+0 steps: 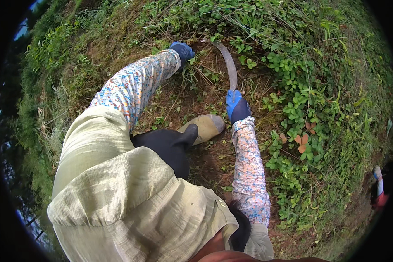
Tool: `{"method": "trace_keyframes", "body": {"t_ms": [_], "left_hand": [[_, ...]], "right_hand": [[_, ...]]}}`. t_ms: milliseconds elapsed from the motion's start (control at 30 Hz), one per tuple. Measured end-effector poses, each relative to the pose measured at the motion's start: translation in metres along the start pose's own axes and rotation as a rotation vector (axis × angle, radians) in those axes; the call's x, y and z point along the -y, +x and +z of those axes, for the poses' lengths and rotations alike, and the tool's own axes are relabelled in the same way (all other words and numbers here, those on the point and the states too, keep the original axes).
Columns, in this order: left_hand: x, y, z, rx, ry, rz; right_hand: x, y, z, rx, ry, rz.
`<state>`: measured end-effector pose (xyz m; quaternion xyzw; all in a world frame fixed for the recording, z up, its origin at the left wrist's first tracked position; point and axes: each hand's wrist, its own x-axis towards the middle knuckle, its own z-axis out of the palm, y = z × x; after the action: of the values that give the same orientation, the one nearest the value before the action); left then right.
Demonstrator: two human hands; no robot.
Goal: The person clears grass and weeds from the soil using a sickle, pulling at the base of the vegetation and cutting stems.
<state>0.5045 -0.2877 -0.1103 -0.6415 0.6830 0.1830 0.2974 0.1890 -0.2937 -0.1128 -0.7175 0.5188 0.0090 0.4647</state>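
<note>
My right hand [237,106], in a blue and navy work glove, grips the handle of a sickle. The curved grey metal blade [229,64] points away from me, and its tip reaches the edge of the low green plants. To the left of the blade, my left hand [183,54] in a matching glove is down among weeds and cut stems. Its fingers look curled, but their inner side faces away, so whether they hold stems is hidden. A few weeds [191,73] stand just below that hand.
Dense leafy ground cover [291,108] spreads along the right, with long thin stems above it. Bare reddish soil with dry litter [213,163] lies before me. A tan boot [204,127] is planted between my arms. Part of another person [380,190] shows at the far right rim.
</note>
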Motion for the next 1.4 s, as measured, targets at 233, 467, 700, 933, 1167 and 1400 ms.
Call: {"method": "trace_keyframes", "body": {"t_ms": [233,467,700,933,1167,1400], "left_hand": [[0.002,-0.011,-0.019,0.043,0.106,0.017],[0.009,-0.074,0.055,0.307,-0.103,-0.179],[0.052,-0.265,0.28,0.613,-0.361,-0.605],[0.074,-0.315,0.26,0.861,-0.166,-0.667],[-0.014,-0.15,0.131,0.324,-0.112,-0.317],[-0.198,-0.096,-0.066,-0.278,-0.525,0.462]], "right_hand": [[0.081,0.066,0.032,0.036,-0.31,0.095],[-0.014,-0.058,0.015,0.165,-0.414,0.077],[-0.06,-0.143,0.029,0.12,0.719,0.217],[-0.085,-0.156,0.029,-0.252,0.731,0.147],[-0.089,-0.225,0.031,-0.397,0.416,0.037],[-0.113,-0.381,0.01,-0.844,0.552,0.246]]}}
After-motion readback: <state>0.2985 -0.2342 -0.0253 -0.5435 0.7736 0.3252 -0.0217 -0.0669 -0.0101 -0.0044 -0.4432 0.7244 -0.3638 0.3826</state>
